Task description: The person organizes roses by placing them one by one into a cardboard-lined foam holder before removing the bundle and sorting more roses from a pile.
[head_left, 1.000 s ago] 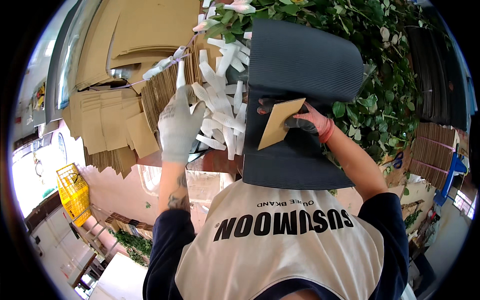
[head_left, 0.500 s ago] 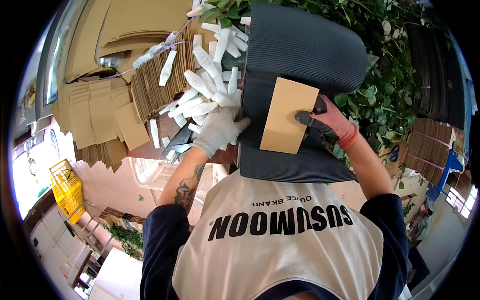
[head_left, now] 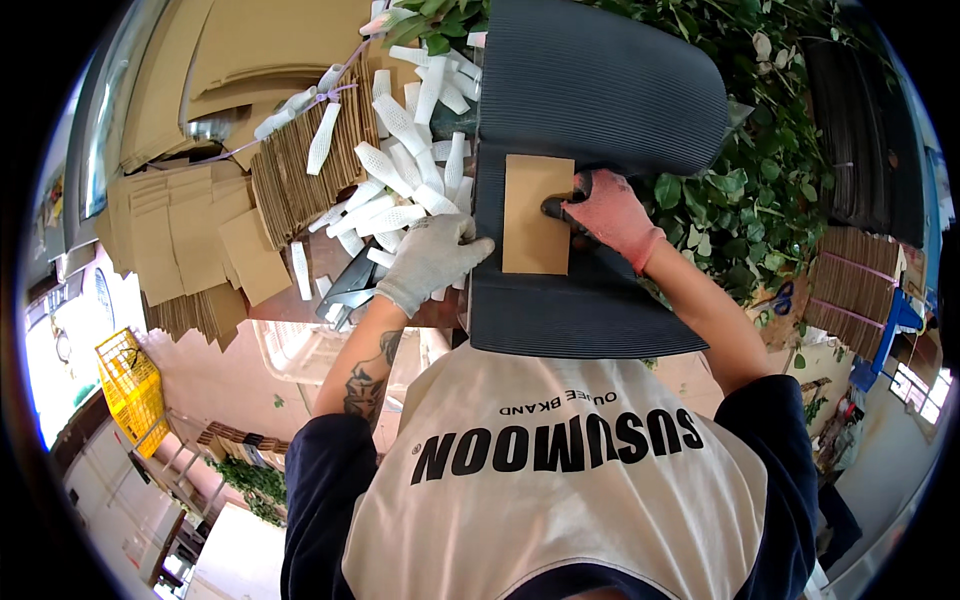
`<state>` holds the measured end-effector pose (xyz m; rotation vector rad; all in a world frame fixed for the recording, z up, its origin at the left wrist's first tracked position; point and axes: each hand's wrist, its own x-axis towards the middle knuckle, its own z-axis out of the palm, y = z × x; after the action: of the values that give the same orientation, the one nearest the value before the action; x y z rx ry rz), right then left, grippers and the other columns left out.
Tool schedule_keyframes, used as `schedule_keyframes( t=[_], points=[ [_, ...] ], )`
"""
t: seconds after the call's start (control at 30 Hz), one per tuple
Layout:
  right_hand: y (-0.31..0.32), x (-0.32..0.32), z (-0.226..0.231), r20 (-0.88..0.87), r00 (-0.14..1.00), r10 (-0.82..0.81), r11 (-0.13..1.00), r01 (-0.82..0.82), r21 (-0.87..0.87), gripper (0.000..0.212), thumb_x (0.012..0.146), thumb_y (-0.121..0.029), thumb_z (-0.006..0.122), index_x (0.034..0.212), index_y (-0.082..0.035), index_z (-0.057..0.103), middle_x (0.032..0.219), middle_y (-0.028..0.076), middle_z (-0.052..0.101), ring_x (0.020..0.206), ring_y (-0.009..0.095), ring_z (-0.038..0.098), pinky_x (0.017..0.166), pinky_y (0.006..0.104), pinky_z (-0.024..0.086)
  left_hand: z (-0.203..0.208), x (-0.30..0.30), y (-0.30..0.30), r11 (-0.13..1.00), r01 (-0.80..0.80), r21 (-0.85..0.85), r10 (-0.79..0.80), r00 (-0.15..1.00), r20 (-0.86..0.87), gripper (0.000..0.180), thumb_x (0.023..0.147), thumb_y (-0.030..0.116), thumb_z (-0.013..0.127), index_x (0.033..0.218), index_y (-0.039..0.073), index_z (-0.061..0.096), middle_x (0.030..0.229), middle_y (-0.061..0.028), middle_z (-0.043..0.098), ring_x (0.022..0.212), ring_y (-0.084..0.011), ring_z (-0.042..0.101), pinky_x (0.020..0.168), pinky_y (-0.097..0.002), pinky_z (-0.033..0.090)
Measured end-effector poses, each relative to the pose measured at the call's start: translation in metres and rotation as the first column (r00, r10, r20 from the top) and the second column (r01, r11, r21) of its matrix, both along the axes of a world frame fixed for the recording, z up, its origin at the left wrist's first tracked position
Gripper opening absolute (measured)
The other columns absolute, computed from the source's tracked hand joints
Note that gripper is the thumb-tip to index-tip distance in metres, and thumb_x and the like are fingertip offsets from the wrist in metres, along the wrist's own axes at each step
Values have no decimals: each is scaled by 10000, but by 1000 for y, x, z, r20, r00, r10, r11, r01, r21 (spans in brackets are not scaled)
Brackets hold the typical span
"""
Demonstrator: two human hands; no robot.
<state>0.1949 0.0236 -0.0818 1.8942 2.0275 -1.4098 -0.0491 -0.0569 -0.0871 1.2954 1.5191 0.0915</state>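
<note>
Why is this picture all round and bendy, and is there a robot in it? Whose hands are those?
No robot here! A person is working with gloved hands. The camera sits on their head and looks down, so their shirt shows at the bottom. Its very wide lens makes straight edges bend.

The right hand, in a reddish glove with dark fingers, holds a flat tan cardboard piece over a black ridged sheet. The left hand, in a pale glove, is by the sheet's left edge; I can't tell whether it grips anything.

White mesh sleeves lie in a heap near the left hand, with cardboard stacks farther left. Green leaves are on the right.
</note>
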Motion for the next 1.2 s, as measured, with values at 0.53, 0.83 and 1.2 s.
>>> schedule_keyframes(
  t=[0.53, 0.83, 1.2],
  points=[
    [-4, -7, 37, 75, 987, 144, 990, -142, -25, 333, 838, -258, 584, 945, 57, 604, 843, 182, 652, 710, 299, 666, 761, 375, 526, 8, 6, 10, 989, 121, -81, -129, 986, -102, 388, 851, 415, 591, 832, 29, 629, 739, -157, 655, 767, -325, 655, 711, -418, 494],
    [-5, -8, 24, 258, 912, 320, 936, -346, 62, 361, 840, -318, 588, 970, 19, 596, 872, 149, 654, 865, 263, 655, 805, 393, 500, 56, 17, 21, 807, 376, 456, -237, 913, -333, 278, 788, 360, 651, 926, 119, 674, 952, -82, 640, 923, -225, 632, 786, -392, 490],
    [16, -39, 88, 591, 725, 355, -65, -611, 789, 344, 835, -316, 564, 1096, -94, 587, 1086, 135, 582, 968, 291, 609, 890, 349, 463, 27, 31, 18, 361, 722, 590, -474, 687, -551, 278, 762, 253, 624, 1022, 175, 682, 1159, -95, 579, 1113, -274, 511, 912, -450, 411]
  ],
)
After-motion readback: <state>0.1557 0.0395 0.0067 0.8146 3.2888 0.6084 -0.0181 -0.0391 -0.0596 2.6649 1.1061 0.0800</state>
